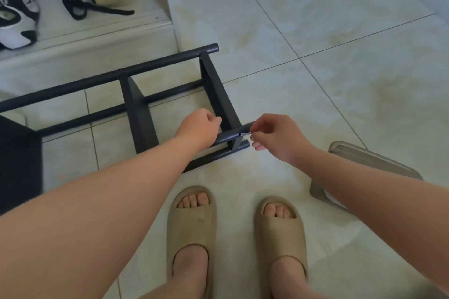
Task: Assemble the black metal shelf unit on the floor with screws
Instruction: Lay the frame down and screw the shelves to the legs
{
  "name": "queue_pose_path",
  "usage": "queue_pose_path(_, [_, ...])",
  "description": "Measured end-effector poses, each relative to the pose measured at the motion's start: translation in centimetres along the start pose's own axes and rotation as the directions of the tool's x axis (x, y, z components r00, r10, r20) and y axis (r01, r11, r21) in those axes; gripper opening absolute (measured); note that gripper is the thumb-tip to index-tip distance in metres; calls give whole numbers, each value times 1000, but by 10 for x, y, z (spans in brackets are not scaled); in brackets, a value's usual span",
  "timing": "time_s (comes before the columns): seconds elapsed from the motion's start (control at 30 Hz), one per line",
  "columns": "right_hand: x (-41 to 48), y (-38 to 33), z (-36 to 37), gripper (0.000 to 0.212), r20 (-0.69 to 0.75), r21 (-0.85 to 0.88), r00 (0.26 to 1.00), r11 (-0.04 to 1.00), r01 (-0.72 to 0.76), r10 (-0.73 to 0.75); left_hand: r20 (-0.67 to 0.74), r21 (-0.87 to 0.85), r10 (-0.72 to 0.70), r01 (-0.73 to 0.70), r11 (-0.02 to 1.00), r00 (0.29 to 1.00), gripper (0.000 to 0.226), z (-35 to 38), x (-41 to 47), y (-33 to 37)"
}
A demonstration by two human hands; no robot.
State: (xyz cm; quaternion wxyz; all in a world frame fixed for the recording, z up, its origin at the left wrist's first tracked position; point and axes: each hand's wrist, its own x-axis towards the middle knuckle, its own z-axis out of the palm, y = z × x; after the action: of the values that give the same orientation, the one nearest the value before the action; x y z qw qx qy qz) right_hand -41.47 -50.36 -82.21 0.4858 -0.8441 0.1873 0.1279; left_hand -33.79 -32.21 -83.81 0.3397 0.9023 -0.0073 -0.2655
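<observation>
Head view, left hand (pixel 199 128) grips shelf tube (pixel 228 137), right hand (pixel 277 138) pinches pin (pixel 245 133), steel tray (pixel 364 155)

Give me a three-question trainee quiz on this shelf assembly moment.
1. True or false: the black shelf frame stands upright against a wall.
2. Multiple choice: what does the right hand pinch? A) a small silver piece at the end of the black tube; B) a hammer; C) a drill.
3. Fill in: the ____ hand grips the black tube to steady it.

Key:
1. False: it lies on the tile floor.
2. A.
3. Left: the left hand is curled round the tube.
</observation>
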Motion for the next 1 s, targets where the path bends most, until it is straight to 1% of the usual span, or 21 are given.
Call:
queue_pose_path(0.1, [4, 16, 6, 10, -24, 127, 1000, 992, 11, -8, 112, -25, 26, -23, 999, 993, 33, 1, 20, 9])
queue_pose_path(0.17, [4, 22, 9, 7, -41, 200, 999, 980, 24, -16, 156, -42, 38, -32, 999, 987, 42, 4, 29, 12])
queue_pose_path(0.23, [7, 27, 11, 6, -49, 263, 999, 964, 35, -23, 219, -44, 18, -9, 999, 976, 48, 10, 37, 10])
queue_pose_path(0.3, [10, 31, 14, 8, -59, 315, 998, 948, 48, -32, 323, -110, -7, 45, 993, 946, 45, 17, 40, 7])
queue_pose_path(0.33, [13, 34, 16, 11, -74, 336, 996, 940, 62, -39, 339, -145, -11, 64, 987, 941, 41, 20, 40, 6])
queue_pose_path(0.4, [15, 37, 20, 15, -110, 347, 993, 934, 87, -51, 313, -150, -8, 58, 987, 950, 38, 25, 39, 4])
queue_pose_path(0.5, [12, 36, 22, 10, -134, 309, 988, 944, 119, -81, 267, -143, 15, 24, 989, 963, 42, 28, 40, 0])
queue_pose_path(0.7, [2, 41, 20, 15, -81, 280, 993, 954, 106, -86, 261, -199, 28, 25, 980, 965, 35, 31, 44, -5])
queue_pose_path(0.87, [1, 44, 24, 19, -66, 251, 995, 964, 94, -79, 263, -216, 48, 10, 976, 964, 38, 31, 42, -5])
queue_pose_path(1.0, [1, 46, 27, 19, -79, 222, 994, 971, 87, -71, 260, -220, 63, -4, 976, 964, 36, 31, 41, -6])
